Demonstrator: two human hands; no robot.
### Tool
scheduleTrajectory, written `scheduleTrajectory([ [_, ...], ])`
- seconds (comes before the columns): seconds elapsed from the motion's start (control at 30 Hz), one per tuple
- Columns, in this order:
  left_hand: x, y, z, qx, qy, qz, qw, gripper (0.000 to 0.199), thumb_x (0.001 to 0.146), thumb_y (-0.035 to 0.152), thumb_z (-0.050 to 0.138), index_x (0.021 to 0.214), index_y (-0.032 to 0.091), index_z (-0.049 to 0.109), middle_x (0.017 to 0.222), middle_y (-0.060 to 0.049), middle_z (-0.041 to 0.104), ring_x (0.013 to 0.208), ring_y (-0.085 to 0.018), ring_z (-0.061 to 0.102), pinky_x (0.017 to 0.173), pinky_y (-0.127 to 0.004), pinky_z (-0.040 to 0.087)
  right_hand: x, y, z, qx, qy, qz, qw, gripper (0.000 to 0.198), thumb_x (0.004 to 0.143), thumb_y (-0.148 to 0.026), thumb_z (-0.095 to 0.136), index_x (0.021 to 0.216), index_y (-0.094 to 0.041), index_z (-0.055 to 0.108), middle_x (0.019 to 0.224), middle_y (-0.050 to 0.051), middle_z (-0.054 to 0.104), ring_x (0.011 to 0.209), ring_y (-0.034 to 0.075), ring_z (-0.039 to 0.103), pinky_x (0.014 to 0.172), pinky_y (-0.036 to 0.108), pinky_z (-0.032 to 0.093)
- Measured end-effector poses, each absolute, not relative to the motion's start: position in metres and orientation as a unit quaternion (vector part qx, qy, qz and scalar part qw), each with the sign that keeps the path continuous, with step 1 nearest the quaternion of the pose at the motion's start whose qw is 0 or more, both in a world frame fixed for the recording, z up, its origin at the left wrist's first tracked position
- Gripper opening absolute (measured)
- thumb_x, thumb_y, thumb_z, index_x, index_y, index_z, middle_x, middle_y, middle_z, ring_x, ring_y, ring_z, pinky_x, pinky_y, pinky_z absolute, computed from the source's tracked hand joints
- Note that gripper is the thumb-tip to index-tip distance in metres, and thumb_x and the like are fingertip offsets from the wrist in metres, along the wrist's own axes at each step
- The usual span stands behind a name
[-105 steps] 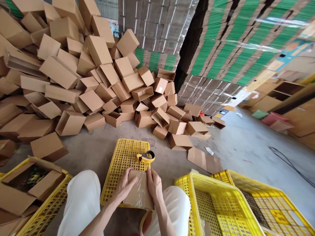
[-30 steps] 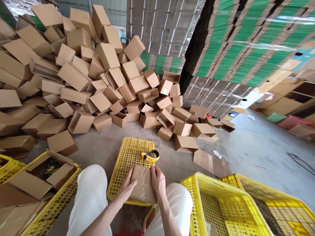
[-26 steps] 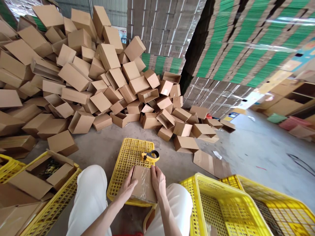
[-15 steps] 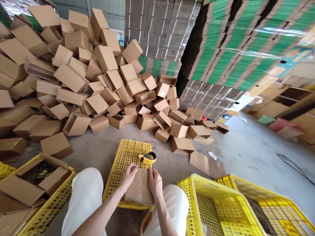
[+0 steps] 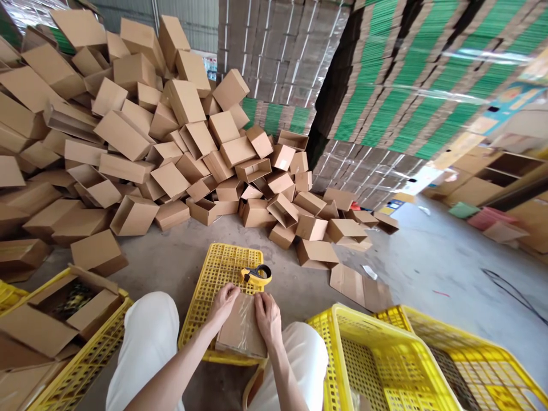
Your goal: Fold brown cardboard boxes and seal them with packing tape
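A small cardboard box (image 5: pixel 243 328) with clear, wrinkled tape along its top rests on an upturned yellow plastic crate (image 5: pixel 201 291) between my knees. At the box's far left corner, my left hand (image 5: pixel 223 304) is closed, its thumb and fingers pinched together at the edge. My right hand (image 5: pixel 269 318) is closed over the far right corner, with the fingers curled on the top. Just beyond both hands lies a yellow and black tape dispenser (image 5: pixel 257 275), which neither of them touches. The undersides of my fingertips are hidden.
A large heap of cardboard boxes (image 5: pixel 180 137) covers the floor ahead. Yellow crates (image 5: pixel 342 348) stand at my right. Another yellow crate (image 5: pixel 103 337) at my left holds an open carton (image 5: pixel 38 331). Behind rise stacks of flattened cardboard (image 5: pixel 394 85).
My right hand has shifted slightly left and inward over the box top, its fingers more curled. My left hand has barely moved; the dispenser and crate stay put.
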State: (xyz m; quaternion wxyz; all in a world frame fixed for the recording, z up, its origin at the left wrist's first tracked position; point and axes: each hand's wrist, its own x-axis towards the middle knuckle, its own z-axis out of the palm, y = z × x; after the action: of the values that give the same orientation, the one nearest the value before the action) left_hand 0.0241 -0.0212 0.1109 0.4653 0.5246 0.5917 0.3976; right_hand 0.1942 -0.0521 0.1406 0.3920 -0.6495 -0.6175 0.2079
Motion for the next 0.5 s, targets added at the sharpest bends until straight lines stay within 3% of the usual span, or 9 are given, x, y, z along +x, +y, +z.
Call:
scheduleTrajectory([
  [0.27, 0.0209, -0.0215, 0.1122, 0.551, 0.585, 0.389, 0.45, 0.038, 0.096, 0.058, 0.051, 0.085, 0.024, 0.064, 0.09, -0.005, 0.076, 0.091, -0.024, 0.071, 0.085, -0.033, 0.051, 0.1918, -0.0554, 0.1441, -0.622, -0.652, 0.189, 0.39, 0.045, 0.105, -0.057, 0.047, 0.093, -0.023, 0.074, 0.107, 0.012, 0.073, 0.102, 0.028, 0.067, 0.097, 0.039, 0.05],
  [0.4, 0.0199, -0.0213, 0.1168, 0.564, 0.576, 0.384, 0.451, 0.032, 0.09, 0.056, 0.063, 0.09, 0.024, 0.069, 0.103, -0.006, 0.08, 0.102, -0.025, 0.073, 0.092, -0.034, 0.053, 0.1911, -0.055, 0.1436, -0.622, -0.658, 0.199, 0.376, 0.048, 0.108, -0.053, 0.038, 0.087, -0.023, 0.068, 0.09, 0.008, 0.071, 0.086, 0.024, 0.067, 0.086, 0.035, 0.05],
  [0.5, 0.0194, -0.0193, 0.1201, 0.57, 0.581, 0.372, 0.447, 0.029, 0.087, 0.052, 0.068, 0.089, 0.024, 0.07, 0.1, -0.006, 0.081, 0.102, -0.026, 0.074, 0.092, -0.035, 0.053, 0.1911, -0.0545, 0.1413, -0.626, -0.644, 0.196, 0.393, 0.05, 0.109, -0.053, 0.034, 0.083, -0.024, 0.064, 0.088, 0.008, 0.07, 0.082, 0.022, 0.068, 0.081, 0.033, 0.051],
])
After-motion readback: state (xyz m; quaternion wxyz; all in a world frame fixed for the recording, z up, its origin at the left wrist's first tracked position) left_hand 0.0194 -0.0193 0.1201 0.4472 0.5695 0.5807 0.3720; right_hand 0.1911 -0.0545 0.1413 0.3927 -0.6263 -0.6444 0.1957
